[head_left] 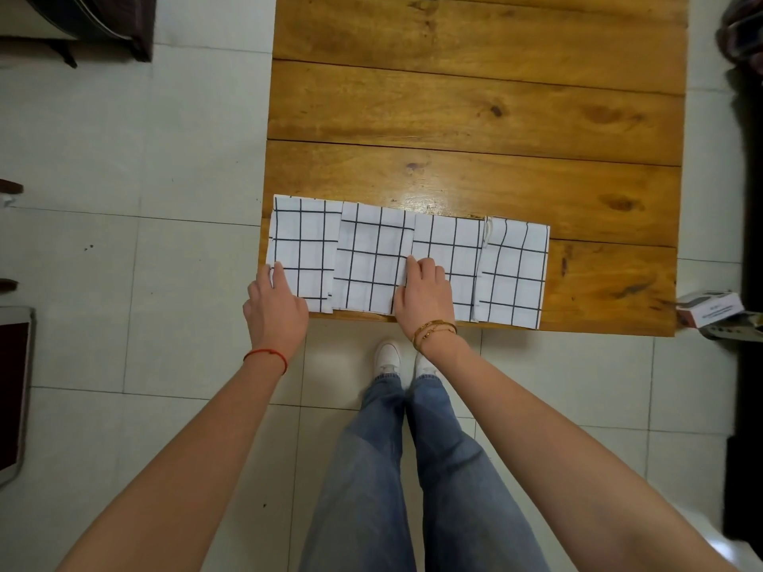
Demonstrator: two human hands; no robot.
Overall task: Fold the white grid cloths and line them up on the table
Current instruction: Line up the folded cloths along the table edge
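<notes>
Several folded white grid cloths lie side by side in a row along the near edge of the wooden table (475, 97). The leftmost cloth (303, 241) sits at the table's left corner. My left hand (276, 309) rests on its near left part with fingers fairly straight. The second cloth (371, 258) slightly overlaps its neighbours. My right hand (423, 293) lies on the seam between the second cloth and the third cloth (450, 249), fingers lightly bent and pressing down. The rightmost cloth (514, 270) has a small white loop at its far left corner and is untouched.
A small box (712, 309) sits off the table's near right corner. White floor tiles (144, 158) surround the table. My legs in jeans (413, 468) stand in front of the table's near edge. A dark piece of furniture (103, 22) stands at the far left.
</notes>
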